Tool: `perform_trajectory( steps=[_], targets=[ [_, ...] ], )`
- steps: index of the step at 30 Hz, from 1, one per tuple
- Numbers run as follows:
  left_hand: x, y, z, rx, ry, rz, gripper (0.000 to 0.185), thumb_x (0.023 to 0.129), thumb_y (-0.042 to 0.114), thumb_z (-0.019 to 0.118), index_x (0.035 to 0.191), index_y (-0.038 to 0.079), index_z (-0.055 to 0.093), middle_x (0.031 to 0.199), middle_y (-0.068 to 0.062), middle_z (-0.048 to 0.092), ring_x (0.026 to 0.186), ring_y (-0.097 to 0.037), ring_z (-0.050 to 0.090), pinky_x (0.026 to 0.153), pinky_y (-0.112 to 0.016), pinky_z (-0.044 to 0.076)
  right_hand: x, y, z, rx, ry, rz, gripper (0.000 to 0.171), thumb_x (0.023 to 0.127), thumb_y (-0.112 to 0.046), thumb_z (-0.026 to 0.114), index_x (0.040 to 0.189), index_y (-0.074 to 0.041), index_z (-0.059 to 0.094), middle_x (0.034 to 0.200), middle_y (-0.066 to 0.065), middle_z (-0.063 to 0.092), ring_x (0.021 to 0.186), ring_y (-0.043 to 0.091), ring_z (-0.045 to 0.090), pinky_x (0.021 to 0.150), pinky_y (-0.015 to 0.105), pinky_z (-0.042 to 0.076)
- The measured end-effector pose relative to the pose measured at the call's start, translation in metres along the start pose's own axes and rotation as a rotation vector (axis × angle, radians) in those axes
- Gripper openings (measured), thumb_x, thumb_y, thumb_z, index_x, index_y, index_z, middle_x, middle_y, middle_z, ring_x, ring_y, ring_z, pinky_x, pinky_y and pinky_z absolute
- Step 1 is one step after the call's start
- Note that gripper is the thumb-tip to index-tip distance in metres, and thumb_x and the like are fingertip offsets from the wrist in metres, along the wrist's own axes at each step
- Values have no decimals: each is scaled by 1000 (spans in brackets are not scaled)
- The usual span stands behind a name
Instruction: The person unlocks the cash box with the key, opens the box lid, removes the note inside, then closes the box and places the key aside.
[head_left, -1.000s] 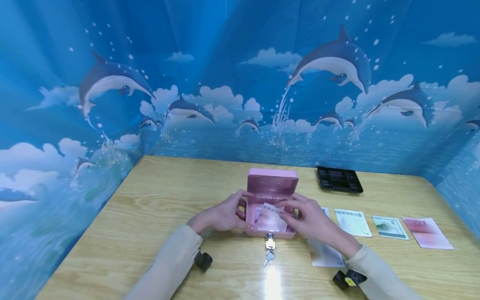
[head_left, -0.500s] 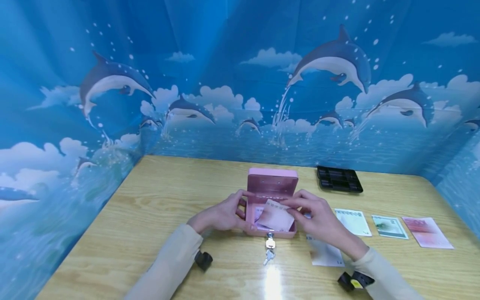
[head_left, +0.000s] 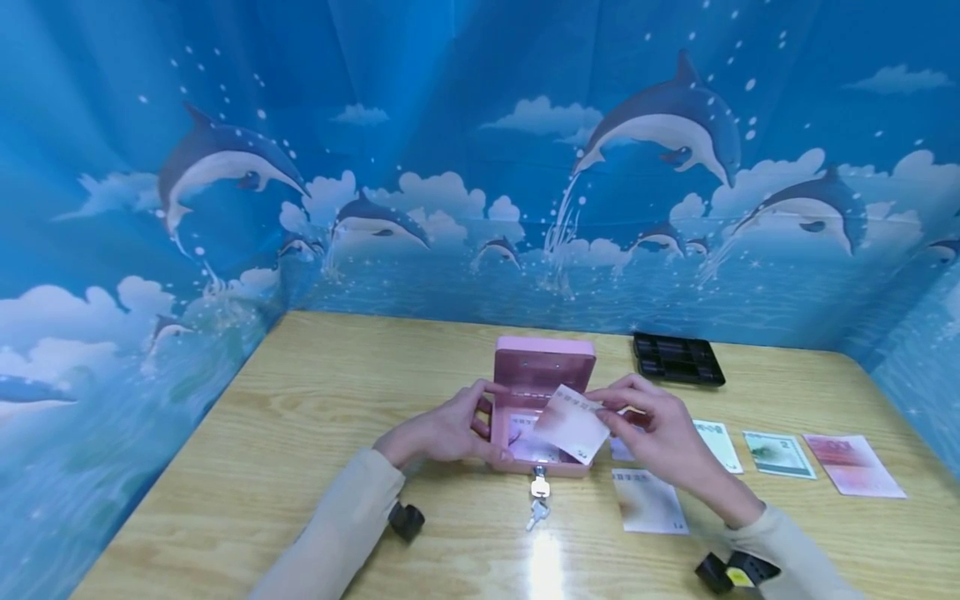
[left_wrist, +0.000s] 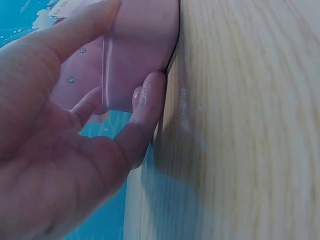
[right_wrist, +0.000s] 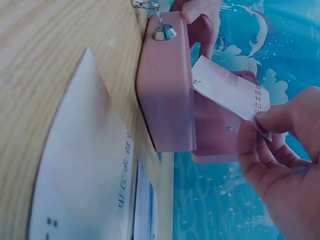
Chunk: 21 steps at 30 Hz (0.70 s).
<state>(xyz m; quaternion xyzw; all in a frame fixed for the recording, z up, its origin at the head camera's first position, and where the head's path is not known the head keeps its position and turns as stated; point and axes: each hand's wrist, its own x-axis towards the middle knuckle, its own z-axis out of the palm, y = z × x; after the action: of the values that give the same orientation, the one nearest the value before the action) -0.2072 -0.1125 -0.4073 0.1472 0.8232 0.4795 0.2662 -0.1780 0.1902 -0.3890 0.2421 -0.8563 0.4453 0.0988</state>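
Observation:
A pink cash box stands on the table with its lid raised. My left hand grips the box's left end, thumb on the front rim; in the left wrist view a finger touches the box's side near the table. Over the box's right part, my right hand pinches a pale brownish play banknote by its edge between thumb and fingers. The note is tilted, as the right wrist view also shows. Beneath it, a purplish note lies inside the box, partly covered. Keys hang from the front lock.
Right of the box lie a brownish note, a pale green note, a green note and a red note. Another purplish note is half hidden by my right hand. A black compartment tray sits behind.
My right hand has lifted the banknote up and to the right from inside the box, uncovering more of the purplish note. My left hand has stayed on the box.

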Motion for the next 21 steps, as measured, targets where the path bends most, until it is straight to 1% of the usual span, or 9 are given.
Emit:
perform_trajectory(
  steps=[7,11,17,21],
  targets=[
    [0,0,0,12,3,-10,91,77,27,91,150,26,37,136,-7,52,112,-21,58,100,-42,52,-1,-5,-9,-8,18,18,26,92,5,69,112,-10,78,100,0,65,81,5,64,64,20,60],
    [-1,-1,0,23,2,-7,91,77,27,90,150,26,36,136,-7,52,112,-21,58,100,-41,52,-2,-5,-13,5,13,31,26,94,6,67,113,-8,77,101,2,64,82,6,65,70,20,62],
    [0,-1,0,25,-2,-3,92,77,28,90,151,26,35,137,-7,51,112,-21,58,100,-40,52,-6,-6,-17,0,7,68,25,95,3,67,114,-10,77,101,2,64,80,8,64,66,24,62],
    [0,0,0,30,2,-8,92,77,29,90,151,26,36,137,-7,51,113,-21,58,100,-41,52,-9,-4,-20,22,17,54,26,93,6,67,113,-8,76,102,4,64,77,9,66,64,27,63]
  ],
)
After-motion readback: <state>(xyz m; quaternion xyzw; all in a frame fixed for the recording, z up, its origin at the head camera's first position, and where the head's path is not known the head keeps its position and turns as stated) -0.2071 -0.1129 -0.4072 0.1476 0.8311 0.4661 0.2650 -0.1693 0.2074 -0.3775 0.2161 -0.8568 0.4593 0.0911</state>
